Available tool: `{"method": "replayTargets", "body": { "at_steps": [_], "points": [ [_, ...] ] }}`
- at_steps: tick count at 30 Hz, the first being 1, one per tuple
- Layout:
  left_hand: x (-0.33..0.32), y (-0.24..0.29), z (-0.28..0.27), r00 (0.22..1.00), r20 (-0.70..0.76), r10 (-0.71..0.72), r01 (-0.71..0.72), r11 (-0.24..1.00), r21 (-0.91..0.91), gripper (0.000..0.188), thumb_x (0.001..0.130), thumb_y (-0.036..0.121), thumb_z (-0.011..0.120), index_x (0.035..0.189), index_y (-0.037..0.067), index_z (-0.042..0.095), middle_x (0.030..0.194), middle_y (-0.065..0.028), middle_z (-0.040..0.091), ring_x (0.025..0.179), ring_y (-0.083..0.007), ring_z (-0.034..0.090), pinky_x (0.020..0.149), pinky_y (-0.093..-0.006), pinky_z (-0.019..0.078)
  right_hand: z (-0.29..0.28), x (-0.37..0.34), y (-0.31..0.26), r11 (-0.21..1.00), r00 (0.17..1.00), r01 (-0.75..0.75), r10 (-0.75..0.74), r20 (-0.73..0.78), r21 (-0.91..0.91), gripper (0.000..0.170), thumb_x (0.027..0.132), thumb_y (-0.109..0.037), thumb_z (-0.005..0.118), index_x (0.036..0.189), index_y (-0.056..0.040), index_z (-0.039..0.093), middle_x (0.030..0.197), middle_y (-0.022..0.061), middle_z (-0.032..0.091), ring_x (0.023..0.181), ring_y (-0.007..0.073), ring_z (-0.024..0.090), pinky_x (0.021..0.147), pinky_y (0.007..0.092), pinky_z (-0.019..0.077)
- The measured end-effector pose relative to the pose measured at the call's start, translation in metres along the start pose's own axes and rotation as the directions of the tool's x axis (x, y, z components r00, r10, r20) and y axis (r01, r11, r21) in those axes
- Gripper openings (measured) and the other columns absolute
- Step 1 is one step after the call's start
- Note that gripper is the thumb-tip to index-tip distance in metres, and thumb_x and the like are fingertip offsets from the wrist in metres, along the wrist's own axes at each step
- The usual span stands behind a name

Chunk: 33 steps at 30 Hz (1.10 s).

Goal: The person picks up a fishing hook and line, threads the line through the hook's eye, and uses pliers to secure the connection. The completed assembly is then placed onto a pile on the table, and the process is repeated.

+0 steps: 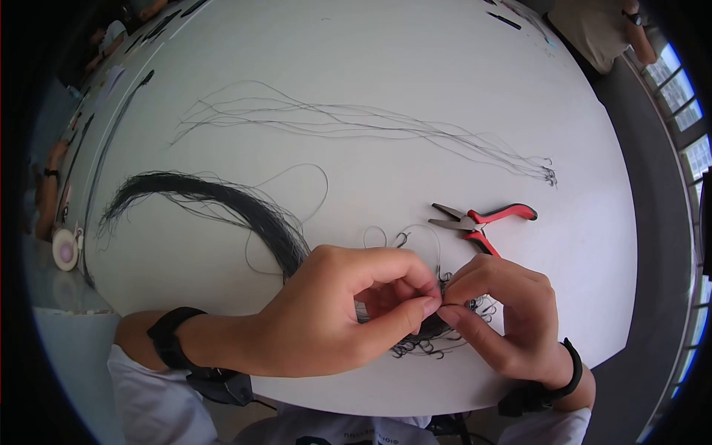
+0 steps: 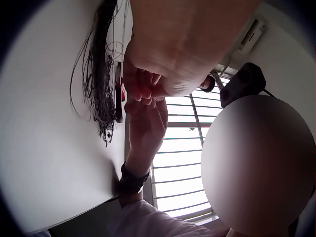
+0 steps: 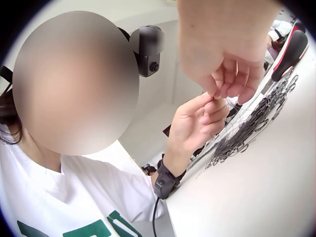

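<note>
My left hand (image 1: pixel 337 315) and right hand (image 1: pixel 515 311) meet fingertip to fingertip over the table's near side. Each pinches a thin dark fishing line between thumb and forefinger; I cannot tell whether a hook is in the pinch too. Beneath the hands lies a heap of black fish hooks (image 1: pixel 426 347), partly hidden by them. The hooks sit at the end of a thick bundle of black lines (image 1: pixel 222 194) curving off to the left. Beyond the fingers are a loose hook (image 1: pixel 402 239) and a looping line. In the right wrist view, the hook heap (image 3: pixel 242 133) lies beside the joined fingertips.
Red-and-black pliers (image 1: pixel 471 222) lie with jaws apart just beyond my right hand. Farther back, a thinner bunch of lines (image 1: pixel 334 110) stretches across the white table, with hooks (image 1: pixel 549 176) at its right end. Other people are at the table's far edges.
</note>
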<state>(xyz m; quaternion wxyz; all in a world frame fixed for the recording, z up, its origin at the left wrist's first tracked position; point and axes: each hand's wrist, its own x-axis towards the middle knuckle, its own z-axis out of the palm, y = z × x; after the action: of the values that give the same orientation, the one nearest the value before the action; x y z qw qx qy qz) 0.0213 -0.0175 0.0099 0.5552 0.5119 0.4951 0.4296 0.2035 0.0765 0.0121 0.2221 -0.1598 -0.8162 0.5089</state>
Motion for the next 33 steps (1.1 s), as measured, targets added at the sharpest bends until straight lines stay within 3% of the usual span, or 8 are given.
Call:
{"method": "replayTargets", "body": {
  "at_steps": [12, 15, 19, 25, 27, 29, 31, 33],
  "points": [
    [-0.001, 0.008, -0.001, 0.998, -0.058, -0.021, 0.021, 1.0, 0.002, 0.008, 0.085, -0.002, 0.056, 0.091, -0.006, 0.059, 0.079, -0.008, 0.063, 0.068, -0.0101, 0.061, 0.057, -0.0214, 0.0493, 0.002, -0.001, 0.001, 1.0, 0.994, 0.017, -0.014, -0.11, 0.025, 0.011, 0.072, 0.011, 0.06, 0.078, 0.0031, 0.058, 0.073, 0.0098, 0.058, 0.065, 0.0176, 0.056, 0.059, 0.0251, 0.0442],
    [0.006, 0.015, -0.008, 0.99, -0.139, -0.01, 0.002, 0.998, -0.061, 0.009, 0.087, 0.001, 0.055, 0.092, -0.005, 0.06, 0.08, -0.0101, 0.064, 0.074, -0.0148, 0.064, 0.055, -0.0222, 0.0514, -0.007, -0.001, -0.003, 0.998, 0.987, -0.022, 0.03, -0.16, 0.054, 0.006, 0.076, 0.009, 0.059, 0.077, 0.0042, 0.055, 0.073, 0.0085, 0.057, 0.066, 0.0154, 0.054, 0.063, 0.0243, 0.0435],
    [0.018, 0.015, -0.028, 0.924, -0.352, 0.15, -0.201, 0.973, -0.115, 0.016, 0.091, 0.012, 0.052, 0.095, -0.001, 0.059, 0.083, -0.01, 0.064, 0.09, -0.0225, 0.065, 0.051, -0.0246, 0.0534, -0.018, 0.0, -0.004, 0.979, 0.948, -0.09, 0.14, -0.285, 0.182, 0.004, 0.082, 0.005, 0.056, 0.079, 0.0054, 0.054, 0.075, 0.0057, 0.054, 0.068, 0.0116, 0.051, 0.065, 0.0235, 0.0424],
    [0.019, 0.021, -0.076, 0.875, -0.484, 0.0, -0.131, 0.962, -0.238, 0.018, 0.092, 0.027, 0.052, 0.095, 0.011, 0.059, 0.091, -0.0001, 0.063, 0.102, -0.0156, 0.06, 0.053, -0.0201, 0.0469, -0.043, 0.008, 0.004, 0.981, 0.875, -0.072, 0.148, -0.461, 0.179, 0.013, 0.085, -0.012, 0.057, 0.077, -0.0013, 0.057, 0.068, 0.003, 0.052, 0.064, 0.01, 0.05, 0.064, 0.0256, 0.044],
    [0.02, 0.024, -0.082, 0.789, -0.614, -0.018, -0.188, 0.944, -0.27, 0.018, 0.091, 0.027, 0.053, 0.097, 0.011, 0.058, 0.093, 0.0005, 0.064, 0.103, -0.0148, 0.06, 0.054, -0.0193, 0.0446, -0.054, 0.012, 0.009, 0.985, 0.854, -0.055, 0.131, -0.504, 0.162, 0.013, 0.085, -0.013, 0.057, 0.077, -0.0024, 0.057, 0.068, 0.0027, 0.052, 0.063, 0.0095, 0.05, 0.064, 0.0255, 0.0435],
    [0.021, 0.025, -0.094, 0.735, -0.675, -0.063, -0.21, 0.926, -0.314, 0.015, 0.091, 0.023, 0.054, 0.098, 0.01, 0.057, 0.082, 0.0033, 0.061, 0.088, -0.0098, 0.061, 0.052, -0.0167, 0.0409, -0.067, 0.016, 0.016, 0.989, 0.842, -0.058, 0.121, -0.525, 0.135, 0.015, 0.086, -0.016, 0.056, 0.076, -0.0035, 0.057, 0.067, 0.002, 0.052, 0.063, 0.009, 0.048, 0.063, 0.0244, 0.0428],
    [0.017, 0.013, -0.123, 0.793, -0.609, -0.017, -0.294, 0.864, -0.408, 0.012, 0.09, 0.017, 0.056, 0.098, 0.008, 0.056, 0.069, 0.0056, 0.051, 0.066, -0.0051, 0.052, 0.049, -0.015, 0.0368, -0.081, 0.018, 0.024, 0.984, 0.805, -0.146, 0.178, -0.567, 0.101, 0.017, 0.086, -0.018, 0.056, 0.076, -0.004, 0.057, 0.066, 0.0013, 0.051, 0.062, 0.0083, 0.048, 0.063, 0.0234, 0.0423],
    [0.015, 0.015, -0.131, 0.795, -0.606, -0.012, -0.329, 0.831, -0.448, 0.012, 0.09, 0.015, 0.056, 0.098, 0.007, 0.056, 0.066, 0.0059, 0.047, 0.06, -0.0046, 0.045, 0.047, -0.0152, 0.0345, -0.095, 0.019, 0.035, 0.985, 0.793, -0.158, 0.168, -0.586, 0.069, 0.018, 0.086, -0.019, 0.057, 0.076, -0.005, 0.057, 0.065, 0.0003, 0.052, 0.061, 0.0074, 0.046, 0.06, 0.0221, 0.04]
  ]
}}
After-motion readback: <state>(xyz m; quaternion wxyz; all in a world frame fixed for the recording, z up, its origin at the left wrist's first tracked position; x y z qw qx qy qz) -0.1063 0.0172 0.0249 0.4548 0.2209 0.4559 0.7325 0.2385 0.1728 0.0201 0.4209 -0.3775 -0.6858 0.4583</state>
